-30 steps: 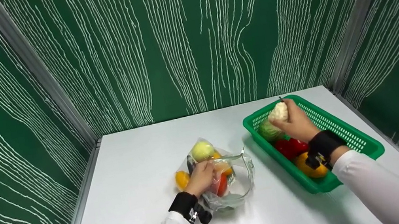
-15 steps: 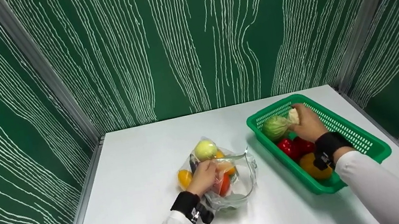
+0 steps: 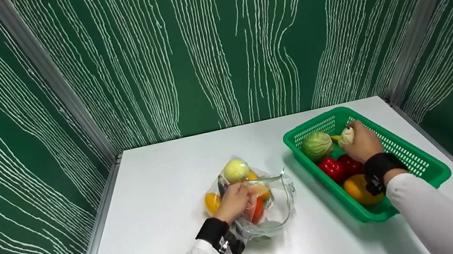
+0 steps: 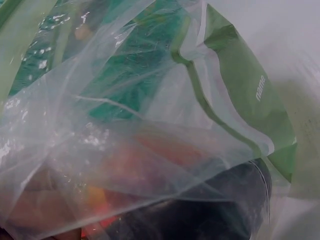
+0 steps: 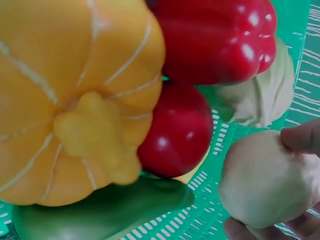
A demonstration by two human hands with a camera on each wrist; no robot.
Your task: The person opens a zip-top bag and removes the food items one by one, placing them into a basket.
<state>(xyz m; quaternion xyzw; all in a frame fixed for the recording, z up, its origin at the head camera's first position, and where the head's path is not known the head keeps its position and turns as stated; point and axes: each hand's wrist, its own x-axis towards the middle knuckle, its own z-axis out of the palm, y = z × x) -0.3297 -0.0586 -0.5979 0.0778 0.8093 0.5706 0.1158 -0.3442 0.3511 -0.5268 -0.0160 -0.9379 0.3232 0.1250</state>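
Note:
In the head view my left hand [image 3: 233, 202] holds the rim of a clear zip bag [image 3: 282, 209]. Its mouth faces right. Inside the bag show a yellow-green round fruit [image 3: 236, 170], a red one [image 3: 257, 211], orange pieces and a dark purple one; a yellow fruit [image 3: 212, 202] lies at its left. The left wrist view shows the bag's film and green strip [image 4: 250, 90] close up. My right hand [image 3: 364, 141] is within the green basket [image 3: 331, 187], fingers and thumb round a pale cream, rounded fruit or vegetable [image 5: 267, 177] with a short dark tip.
The basket also holds a cabbage [image 3: 317, 145], a red bell pepper [image 5: 220, 40], a dark red round fruit [image 5: 176, 131], an orange pumpkin [image 5: 75, 100] and a long green vegetable [image 5: 100, 212]. A white table [image 3: 162, 178] carries everything, with green white-streaked walls around.
My right hand has lowered into the basket with the pale item and shifted right, so the cabbage is uncovered. My left hand keeps its grip on the bag. The view has drifted slightly.

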